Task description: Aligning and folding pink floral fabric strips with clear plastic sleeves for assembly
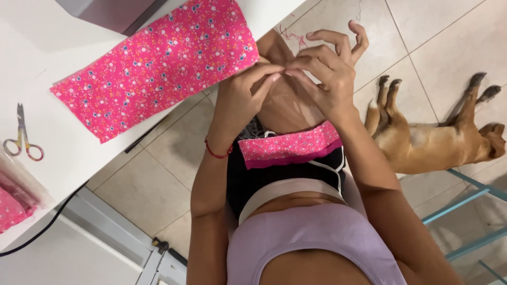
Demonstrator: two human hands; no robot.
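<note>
Both hands meet fingertip to fingertip above the lap: the left hand (240, 97) and right hand (327, 74) each close their grip in a pinch on something too fine to make out, perhaps thread. Just below them a folded strip of pink floral fabric (290, 145) lies across the lap. Left of the strip, a larger pink floral cloth (158, 66) overhangs the white tabletop (47, 58), with small scissors (22, 140) farther left. Right of the strip, a tan dog (433, 140) lies on the tiled floor (428, 37).

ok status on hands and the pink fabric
Left hand and right hand pinched together, fingertips touching. Pink fabric strip on lap. Dog lying alongside.
</note>
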